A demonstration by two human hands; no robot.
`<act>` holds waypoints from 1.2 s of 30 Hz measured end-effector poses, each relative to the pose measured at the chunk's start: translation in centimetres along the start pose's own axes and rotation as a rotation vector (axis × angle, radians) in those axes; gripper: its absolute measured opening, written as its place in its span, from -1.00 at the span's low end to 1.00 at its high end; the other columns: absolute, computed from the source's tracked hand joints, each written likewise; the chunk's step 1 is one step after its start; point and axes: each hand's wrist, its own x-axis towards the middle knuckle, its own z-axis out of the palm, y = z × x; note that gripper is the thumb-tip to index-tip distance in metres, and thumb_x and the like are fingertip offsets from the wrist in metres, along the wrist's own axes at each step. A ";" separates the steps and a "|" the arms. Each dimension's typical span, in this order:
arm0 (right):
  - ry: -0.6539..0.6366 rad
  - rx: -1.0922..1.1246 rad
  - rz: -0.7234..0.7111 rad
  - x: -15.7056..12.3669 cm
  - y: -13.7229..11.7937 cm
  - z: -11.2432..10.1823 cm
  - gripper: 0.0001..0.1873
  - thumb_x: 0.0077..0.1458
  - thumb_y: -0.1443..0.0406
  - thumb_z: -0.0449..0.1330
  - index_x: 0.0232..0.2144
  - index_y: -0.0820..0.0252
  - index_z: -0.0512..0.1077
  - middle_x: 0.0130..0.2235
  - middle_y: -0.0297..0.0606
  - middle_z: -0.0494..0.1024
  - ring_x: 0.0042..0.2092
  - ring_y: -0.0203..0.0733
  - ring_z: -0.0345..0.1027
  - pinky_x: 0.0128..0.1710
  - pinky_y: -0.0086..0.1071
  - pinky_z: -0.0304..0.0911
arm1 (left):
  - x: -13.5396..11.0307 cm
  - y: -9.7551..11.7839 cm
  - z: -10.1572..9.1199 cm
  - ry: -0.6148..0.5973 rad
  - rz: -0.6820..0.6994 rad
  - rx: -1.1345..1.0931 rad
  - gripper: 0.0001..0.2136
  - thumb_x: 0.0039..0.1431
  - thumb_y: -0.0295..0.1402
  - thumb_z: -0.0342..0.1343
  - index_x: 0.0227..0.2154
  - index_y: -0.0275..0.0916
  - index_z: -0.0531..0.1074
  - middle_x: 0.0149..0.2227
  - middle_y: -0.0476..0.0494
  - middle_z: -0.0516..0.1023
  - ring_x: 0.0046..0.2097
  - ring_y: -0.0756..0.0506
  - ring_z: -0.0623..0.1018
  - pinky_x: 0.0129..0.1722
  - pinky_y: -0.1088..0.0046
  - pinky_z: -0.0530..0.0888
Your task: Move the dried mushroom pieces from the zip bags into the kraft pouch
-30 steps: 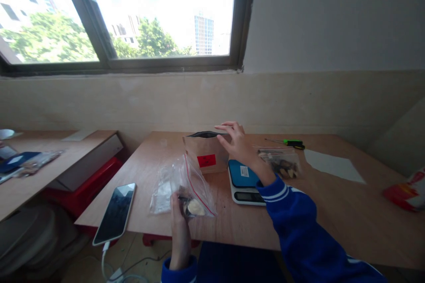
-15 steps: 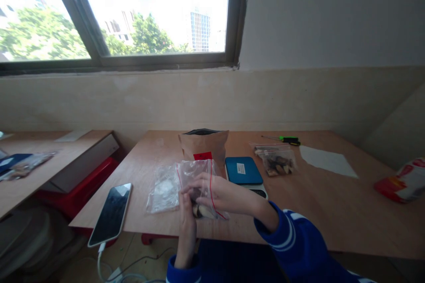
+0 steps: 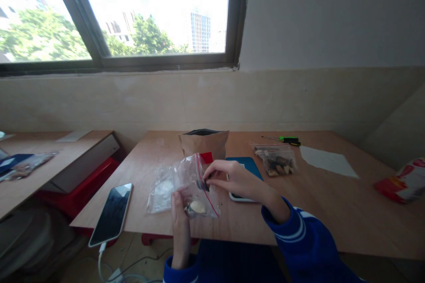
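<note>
A clear zip bag (image 3: pixel 189 177) with a red seal line stands at the front of the table, its mouth turned to the right. My left hand (image 3: pixel 181 214) grips its lower left side. Inside lies a pale, dark-edged piece (image 3: pixel 197 206). At the mouth, my right hand (image 3: pixel 232 179) pinches a small dark piece (image 3: pixel 205 184) between thumb and fingers; its exact kind is unclear. Flat clear plastic bags (image 3: pixel 161 192) lie left of the zip bag. Behind my right hand is a blue-topped scale (image 3: pixel 249 166), partly covered.
An open brown paper pouch (image 3: pixel 203 143) stands behind the zip bag. Filled zip bags (image 3: pixel 279 161), a green-and-black screwdriver (image 3: pixel 288 139) and white paper (image 3: pixel 327 161) lie to the right. A red-and-white package (image 3: pixel 403 181) is at far right. A cabled phone (image 3: pixel 111 212) sits at the left edge.
My right hand has come out of the zip bag, moving up and right, with a dark piece in its fingers. The bag's mouth has tilted upward, and my left hand has shifted slightly left.
</note>
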 end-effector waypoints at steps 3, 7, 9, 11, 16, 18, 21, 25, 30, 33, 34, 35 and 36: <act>0.231 -0.068 -0.025 0.9 -0.5 -2.2 -0.91 0.14 0.33 0.20 -0.28 0.17 0.49 -0.26 -0.27 0.58 -0.25 -0.24 0.45 -0.22 -0.37 0.35 | 0.0 0.3 -0.2 0.003 -0.039 -0.020 -0.50 0.12 0.12 -0.04 -0.17 -0.22 0.44 -0.33 -0.10 0.52 -0.30 -0.09 0.52 -0.34 0.38 0.50; 0.511 -0.205 -0.157 3.8 0.3 -4.1 -0.91 0.16 0.32 0.17 -0.27 0.14 0.48 -0.20 -0.24 0.57 -0.14 -0.16 0.44 -0.08 -0.26 0.33 | -0.2 0.6 -0.1 -0.001 -0.036 -0.025 -0.51 0.13 0.13 -0.06 -0.22 -0.22 0.44 -0.35 -0.09 0.50 -0.32 -0.08 0.51 -0.36 0.39 0.50; 0.557 -0.250 -0.202 5.5 1.5 -4.3 -0.90 0.18 0.34 0.14 -0.28 0.14 0.48 -0.18 -0.23 0.56 -0.09 -0.14 0.42 -0.01 -0.24 0.30 | -0.3 0.8 0.0 0.008 -0.015 -0.010 -0.52 0.13 0.12 -0.05 -0.25 -0.22 0.44 -0.34 -0.09 0.50 -0.30 -0.09 0.51 -0.33 0.39 0.50; 0.512 -0.275 -0.219 6.6 2.7 -4.0 -0.87 0.20 0.36 0.12 -0.27 0.15 0.48 -0.17 -0.21 0.56 -0.05 -0.14 0.42 0.03 -0.23 0.28 | -0.3 0.9 -0.1 0.022 0.005 0.002 -0.53 0.12 0.12 -0.04 -0.27 -0.22 0.45 -0.33 -0.10 0.50 -0.27 -0.09 0.51 -0.30 0.38 0.50; 0.317 -0.309 -0.238 6.4 4.1 -3.0 -0.76 0.23 0.37 0.08 -0.09 0.17 0.47 0.02 -0.15 0.51 0.08 -0.17 0.34 0.14 -0.22 0.20 | -0.1 1.0 -0.4 0.009 -0.012 -0.022 -0.52 0.11 0.14 -0.04 -0.24 -0.21 0.43 -0.34 -0.09 0.49 -0.29 -0.08 0.51 -0.35 0.40 0.49; 0.309 -0.341 -0.223 5.9 4.0 -2.9 -0.73 0.26 0.35 0.04 -0.06 0.16 0.47 0.06 -0.14 0.48 0.12 -0.17 0.31 0.17 -0.20 0.15 | 0.0 1.0 -0.5 0.004 -0.025 -0.030 -0.51 0.10 0.14 -0.04 -0.22 -0.21 0.42 -0.35 -0.08 0.49 -0.32 -0.08 0.50 -0.38 0.42 0.49; 0.282 -0.386 -0.208 5.6 3.8 -2.8 -0.65 0.28 0.32 0.01 0.08 0.12 0.37 0.15 -0.14 0.41 0.22 -0.16 0.19 0.24 -0.13 0.05 | 0.0 1.0 -0.5 0.000 -0.038 -0.031 -0.50 0.11 0.14 -0.05 -0.19 -0.21 0.41 -0.32 -0.09 0.50 -0.33 -0.07 0.50 -0.42 0.43 0.47; 0.327 -0.345 -0.184 5.2 3.3 -2.7 -0.54 0.26 0.30 0.03 0.20 0.10 0.20 0.23 -0.12 0.29 0.28 -0.12 0.09 0.26 -0.04 -0.01 | -0.1 1.1 -0.4 -0.015 -0.037 -0.031 -0.52 0.13 0.12 -0.05 -0.18 -0.20 0.41 -0.31 -0.10 0.50 -0.32 -0.07 0.51 -0.43 0.44 0.47; 0.271 -0.113 -0.128 2.7 1.4 -2.1 -0.78 0.22 0.38 0.04 -0.17 0.17 0.46 -0.13 -0.18 0.51 -0.07 -0.17 0.39 -0.02 -0.23 0.30 | -0.5 1.6 -0.2 -0.023 -0.020 -0.051 -0.54 0.14 0.10 -0.05 -0.16 -0.19 0.38 -0.33 -0.07 0.50 -0.35 -0.05 0.51 -0.40 0.44 0.47; 0.076 0.041 -0.116 0.8 0.2 -1.1 -0.77 0.18 0.46 0.03 -0.38 0.18 0.47 -0.26 -0.27 0.52 -0.19 -0.25 0.41 -0.13 -0.36 0.31 | -0.9 1.9 0.1 -0.027 0.033 -0.077 -0.58 0.20 0.07 -0.10 -0.10 -0.15 0.32 -0.31 -0.03 0.50 -0.33 -0.03 0.52 -0.32 0.43 0.47; 0.038 0.065 -0.108 0.3 -0.1 -0.7 -0.75 0.17 0.48 0.03 -0.40 0.19 0.46 -0.27 -0.28 0.52 -0.20 -0.27 0.41 -0.14 -0.38 0.30 | -1.0 1.9 0.2 -0.027 0.051 -0.088 -0.59 0.22 0.06 -0.12 -0.08 -0.13 0.29 -0.29 -0.03 0.50 -0.30 -0.03 0.52 -0.28 0.42 0.47; 0.009 0.078 -0.090 -0.2 -0.3 -0.2 -0.76 0.16 0.49 0.03 -0.40 0.19 0.46 -0.27 -0.28 0.52 -0.20 -0.28 0.41 -0.15 -0.40 0.29 | -1.1 1.9 0.3 -0.029 0.065 -0.096 -0.60 0.23 0.05 -0.14 -0.07 -0.11 0.27 -0.27 -0.03 0.50 -0.28 -0.03 0.52 -0.25 0.42 0.46; -0.021 0.083 -0.061 -0.5 -0.5 0.3 -0.78 0.16 0.48 0.05 -0.37 0.20 0.46 -0.28 -0.29 0.52 -0.22 -0.28 0.41 -0.17 -0.42 0.29 | -1.3 1.9 0.4 -0.036 0.076 -0.099 -0.61 0.24 0.05 -0.15 -0.06 -0.10 0.26 -0.24 -0.03 0.49 -0.26 -0.03 0.52 -0.21 0.41 0.46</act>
